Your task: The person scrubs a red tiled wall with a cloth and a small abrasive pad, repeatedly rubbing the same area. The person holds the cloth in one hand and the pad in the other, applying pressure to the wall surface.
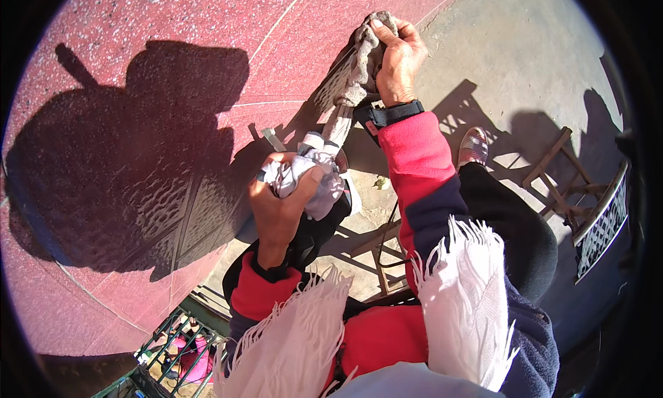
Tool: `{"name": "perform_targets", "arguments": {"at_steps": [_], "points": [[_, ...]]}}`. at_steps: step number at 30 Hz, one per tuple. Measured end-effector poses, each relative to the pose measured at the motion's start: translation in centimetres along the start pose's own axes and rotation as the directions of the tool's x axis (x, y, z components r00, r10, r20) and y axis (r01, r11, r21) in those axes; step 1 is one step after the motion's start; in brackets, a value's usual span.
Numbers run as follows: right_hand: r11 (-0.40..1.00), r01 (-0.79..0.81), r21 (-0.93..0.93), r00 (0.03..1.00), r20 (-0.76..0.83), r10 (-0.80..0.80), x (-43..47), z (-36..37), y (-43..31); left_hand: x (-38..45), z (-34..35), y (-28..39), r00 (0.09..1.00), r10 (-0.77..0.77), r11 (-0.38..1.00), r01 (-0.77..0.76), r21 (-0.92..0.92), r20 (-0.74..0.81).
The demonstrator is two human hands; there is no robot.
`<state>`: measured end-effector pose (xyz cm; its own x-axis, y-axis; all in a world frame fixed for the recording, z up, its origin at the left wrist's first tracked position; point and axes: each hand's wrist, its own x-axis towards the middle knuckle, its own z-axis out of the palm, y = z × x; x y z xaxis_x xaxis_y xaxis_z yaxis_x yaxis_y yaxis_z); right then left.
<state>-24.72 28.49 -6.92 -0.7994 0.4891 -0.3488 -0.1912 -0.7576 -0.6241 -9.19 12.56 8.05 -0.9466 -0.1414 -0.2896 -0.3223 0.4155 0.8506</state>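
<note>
My left hand (282, 206) is closed around a bunched white and pale-grey cloth (323, 185), with folds bulging out past the thumb. Farther up, a grey-brown cloth (357, 82), gathered and twisted lengthwise, has its far end pinched in my right hand (401, 61). A paler twisted stretch of fabric (337, 126) runs between the two hands. Whether all this is one piece I cannot tell, since my left fingers hide part of it. Both hands are raised over the edge of the pink speckled terrazzo surface (279, 51).
Grey concrete floor (507, 51) lies to the right. A wooden folding seat (559, 178) stands there, with another wooden frame (383, 268) below my arms. My shoe (473, 146) rests on the concrete. Beyond green metal bars (178, 341) at lower left is a person in pink (197, 364).
</note>
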Motion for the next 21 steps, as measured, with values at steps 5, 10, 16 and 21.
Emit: {"name": "perform_targets", "arguments": {"at_steps": [5,10,16,21], "points": [[0.997,0.003,-0.071,0.984,0.177,0.010,-5.5,1.6,0.3,-0.3,0.7,0.5,1.000,0.025,0.999,-0.025,-0.047,0.009],[0.764,0.447,-0.465,0.859,0.462,-0.222,-8.9,2.3,0.7,-0.3,1.1,0.8,0.998,0.060,0.998,-0.059,-0.023,0.019],[0.857,0.232,-0.460,0.972,0.148,-0.184,-1.9,0.6,-0.4,-0.1,0.5,0.7,0.999,-0.022,0.999,0.021,0.029,0.025],[0.844,0.231,-0.484,0.970,0.183,-0.161,-4.4,1.9,-0.6,0.1,0.9,1.0,1.000,-0.003,1.000,0.003,-0.004,-0.003]]}}
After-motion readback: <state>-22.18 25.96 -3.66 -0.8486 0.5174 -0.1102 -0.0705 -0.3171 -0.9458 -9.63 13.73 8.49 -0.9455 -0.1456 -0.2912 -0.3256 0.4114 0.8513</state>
